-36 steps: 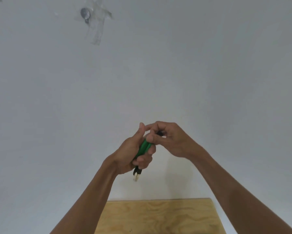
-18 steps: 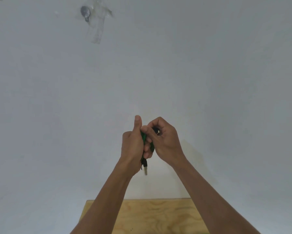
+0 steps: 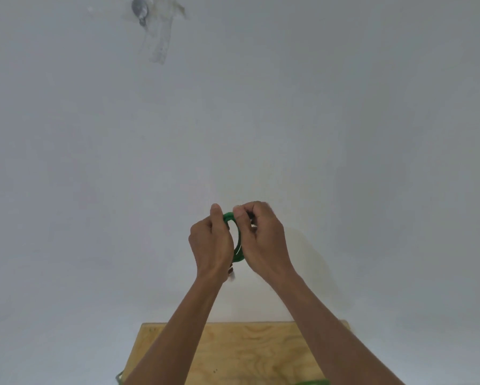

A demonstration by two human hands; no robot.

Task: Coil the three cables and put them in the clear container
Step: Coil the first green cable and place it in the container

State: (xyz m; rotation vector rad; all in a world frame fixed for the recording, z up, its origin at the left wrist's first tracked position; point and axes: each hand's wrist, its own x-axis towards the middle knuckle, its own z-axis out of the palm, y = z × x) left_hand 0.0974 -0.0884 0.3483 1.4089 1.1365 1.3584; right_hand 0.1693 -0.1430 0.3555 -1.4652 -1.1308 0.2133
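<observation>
Both hands are raised in front of a pale wall, well above the wooden tabletop (image 3: pixel 261 354), working a green cable (image 3: pixel 237 237) into a small coil. The left hand (image 3: pixel 211 243) is closed around one side of the loop, thumb up; the right hand (image 3: pixel 261 237) pinches the top of the loop between thumb and fingers, so the two hands sit close together with the coil between them. A pale plug end (image 3: pixel 232 276) hangs just below the left hand. To do this well, the left hand should probably hold the gathered loops firmly while the right feeds each turn at the same size, letting the cable twist freely so it does not spring open. More green cable shows at the tabletop's lower edges (image 3: pixel 313 382). The clear container is out of view.
</observation>
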